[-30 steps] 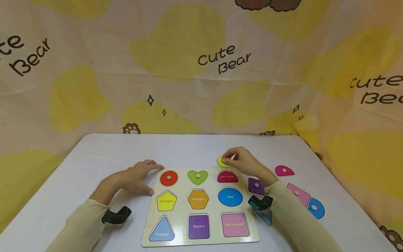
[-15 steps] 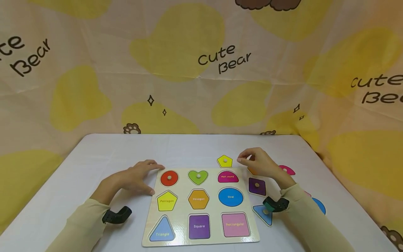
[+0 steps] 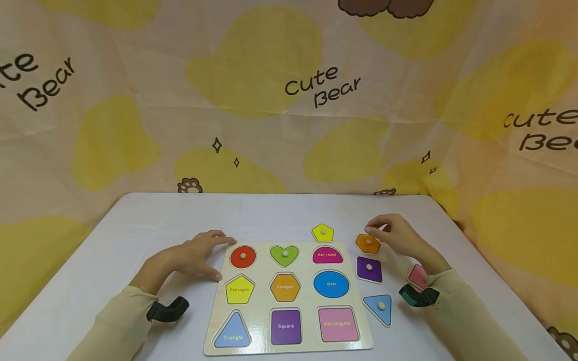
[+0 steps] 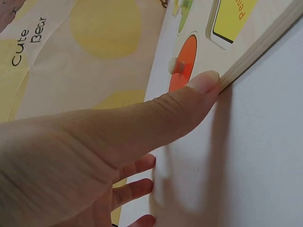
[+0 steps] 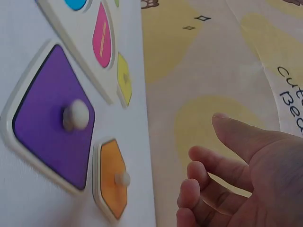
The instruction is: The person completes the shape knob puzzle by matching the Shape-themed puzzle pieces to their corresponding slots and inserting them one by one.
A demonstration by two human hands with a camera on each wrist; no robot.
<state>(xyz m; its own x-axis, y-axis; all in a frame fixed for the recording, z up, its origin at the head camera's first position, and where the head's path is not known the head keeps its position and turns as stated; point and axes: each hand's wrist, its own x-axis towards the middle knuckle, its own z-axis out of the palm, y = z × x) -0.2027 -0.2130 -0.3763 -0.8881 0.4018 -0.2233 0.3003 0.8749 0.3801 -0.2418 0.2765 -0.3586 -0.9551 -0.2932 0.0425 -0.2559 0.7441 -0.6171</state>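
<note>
A wooden shape board (image 3: pixel 263 328) lies on the table with the red circle (image 3: pixel 243 256) and green heart (image 3: pixel 284 254) seated in it. My left hand (image 3: pixel 194 256) rests at its left side, thumb (image 4: pixel 205 81) against the edge, fingers spread near the far corner. My right hand (image 3: pixel 399 241) hovers by the orange hexagon piece (image 3: pixel 367 244); the right wrist view shows its fingers loosely bent, apart from the thumb, holding nothing. The yellow pentagon piece (image 3: pixel 322 232) lies behind the board. A purple square piece (image 5: pixel 40 116) lies near the hexagon.
A light-blue triangle piece (image 3: pixel 379 307) lies right of the board. A pink piece (image 3: pixel 418 276) is partly covered by the right sleeve (image 3: pixel 469 311). A printed curtain (image 3: pixel 253 125) hangs behind the white table (image 3: pixel 226 210).
My right hand has let go of the yellow pentagon and moved right to the orange hexagon. The forearm now hides the magenta half-round and blue oval pieces. The left hand stays put.
</note>
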